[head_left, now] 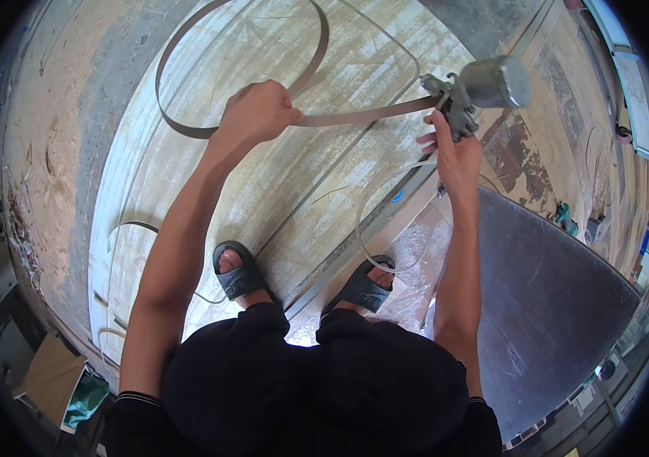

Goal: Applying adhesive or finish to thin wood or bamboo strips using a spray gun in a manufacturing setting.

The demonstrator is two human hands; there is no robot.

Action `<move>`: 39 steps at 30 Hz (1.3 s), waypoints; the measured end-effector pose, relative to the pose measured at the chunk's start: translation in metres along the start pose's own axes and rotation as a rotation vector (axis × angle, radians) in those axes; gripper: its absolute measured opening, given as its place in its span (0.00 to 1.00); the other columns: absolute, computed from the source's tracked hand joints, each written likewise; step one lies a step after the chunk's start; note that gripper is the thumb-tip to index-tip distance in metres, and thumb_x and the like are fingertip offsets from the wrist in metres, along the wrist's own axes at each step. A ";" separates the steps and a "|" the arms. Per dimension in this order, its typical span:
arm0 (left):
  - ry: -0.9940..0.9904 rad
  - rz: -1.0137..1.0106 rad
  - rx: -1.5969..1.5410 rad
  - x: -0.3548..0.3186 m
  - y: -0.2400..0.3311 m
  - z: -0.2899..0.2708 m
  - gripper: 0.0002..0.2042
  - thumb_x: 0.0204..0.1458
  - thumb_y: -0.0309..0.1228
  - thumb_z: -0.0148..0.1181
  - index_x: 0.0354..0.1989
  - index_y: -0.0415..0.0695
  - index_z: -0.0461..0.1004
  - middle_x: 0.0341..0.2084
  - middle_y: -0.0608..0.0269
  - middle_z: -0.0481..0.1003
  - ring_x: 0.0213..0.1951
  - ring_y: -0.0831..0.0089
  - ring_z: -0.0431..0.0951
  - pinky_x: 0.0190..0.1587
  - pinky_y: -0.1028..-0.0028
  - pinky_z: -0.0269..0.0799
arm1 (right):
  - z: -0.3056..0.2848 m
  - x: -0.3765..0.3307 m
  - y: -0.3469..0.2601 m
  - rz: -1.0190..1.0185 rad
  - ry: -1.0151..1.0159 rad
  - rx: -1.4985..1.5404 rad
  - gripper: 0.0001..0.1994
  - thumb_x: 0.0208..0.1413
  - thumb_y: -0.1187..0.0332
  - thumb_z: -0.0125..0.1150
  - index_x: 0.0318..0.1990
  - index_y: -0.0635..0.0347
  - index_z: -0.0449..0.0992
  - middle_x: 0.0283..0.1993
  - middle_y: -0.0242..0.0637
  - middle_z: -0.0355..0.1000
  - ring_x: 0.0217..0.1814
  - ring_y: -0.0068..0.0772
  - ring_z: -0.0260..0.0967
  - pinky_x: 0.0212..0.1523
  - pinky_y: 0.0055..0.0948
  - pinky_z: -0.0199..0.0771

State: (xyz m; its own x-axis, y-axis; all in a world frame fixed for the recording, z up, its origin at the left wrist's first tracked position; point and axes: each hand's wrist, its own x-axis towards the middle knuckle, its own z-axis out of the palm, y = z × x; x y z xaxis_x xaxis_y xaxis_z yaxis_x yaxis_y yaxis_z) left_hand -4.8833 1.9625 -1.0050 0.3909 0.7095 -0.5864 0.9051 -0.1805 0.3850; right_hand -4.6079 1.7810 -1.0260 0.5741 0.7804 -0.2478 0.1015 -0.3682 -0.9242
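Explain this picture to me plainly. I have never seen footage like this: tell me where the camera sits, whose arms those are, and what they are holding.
The camera is worn on a person's head and looks straight down, so the round, bent edges come from its wide lens. The two bare arms coming up from the bottom are that person's own, and below them you see their sandalled feet.

The left hand grips a long, thin band that curls in a big loop over a pale wooden panel on the floor. The right hand holds a metal spray gun by its grip, with a thin hose trailing down from it. To the right lies a dark sheet.
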 end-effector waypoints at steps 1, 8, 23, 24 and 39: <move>0.044 0.020 -0.004 0.001 -0.003 0.000 0.15 0.51 0.42 0.71 0.35 0.41 0.85 0.31 0.53 0.84 0.37 0.57 0.84 0.44 0.59 0.77 | -0.002 -0.009 -0.011 -0.032 -0.003 -0.066 0.17 0.72 0.60 0.61 0.49 0.70 0.82 0.39 0.40 0.82 0.31 0.25 0.79 0.31 0.26 0.78; 0.066 0.042 0.060 0.007 0.001 -0.010 0.14 0.51 0.39 0.69 0.35 0.39 0.84 0.31 0.51 0.83 0.36 0.57 0.85 0.42 0.60 0.77 | -0.024 -0.010 -0.089 0.014 0.027 0.318 0.22 0.71 0.59 0.59 0.55 0.75 0.78 0.48 0.48 0.84 0.17 0.14 0.62 0.17 0.21 0.59; 0.123 0.037 0.196 -0.019 0.009 -0.029 0.11 0.52 0.37 0.65 0.35 0.41 0.84 0.33 0.49 0.84 0.40 0.51 0.84 0.46 0.57 0.78 | -0.001 -0.084 -0.003 0.023 0.116 -0.308 0.18 0.69 0.56 0.66 0.37 0.63 0.84 0.20 0.27 0.71 0.14 0.15 0.61 0.16 0.24 0.58; 0.121 0.038 0.193 -0.019 0.008 -0.029 0.11 0.52 0.37 0.65 0.35 0.41 0.84 0.33 0.49 0.84 0.40 0.51 0.84 0.46 0.57 0.78 | -0.001 -0.080 -0.004 0.024 0.116 -0.313 0.18 0.69 0.56 0.66 0.37 0.63 0.84 0.20 0.27 0.71 0.14 0.15 0.61 0.16 0.24 0.58; 0.209 0.183 0.303 -0.029 0.012 -0.036 0.13 0.53 0.34 0.66 0.33 0.34 0.81 0.34 0.42 0.82 0.41 0.45 0.83 0.45 0.51 0.79 | -0.011 -0.090 -0.036 -0.007 0.203 -0.571 0.24 0.71 0.49 0.60 0.38 0.67 0.81 0.28 0.35 0.73 0.31 0.23 0.61 0.34 0.32 0.65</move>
State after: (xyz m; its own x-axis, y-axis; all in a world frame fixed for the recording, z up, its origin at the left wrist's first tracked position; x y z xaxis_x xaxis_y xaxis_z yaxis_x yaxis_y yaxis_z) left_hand -4.8892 1.9641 -0.9580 0.5360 0.7647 -0.3578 0.8442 -0.4869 0.2240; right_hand -4.6547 1.7187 -0.9675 0.7099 0.6922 -0.1300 0.4933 -0.6204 -0.6097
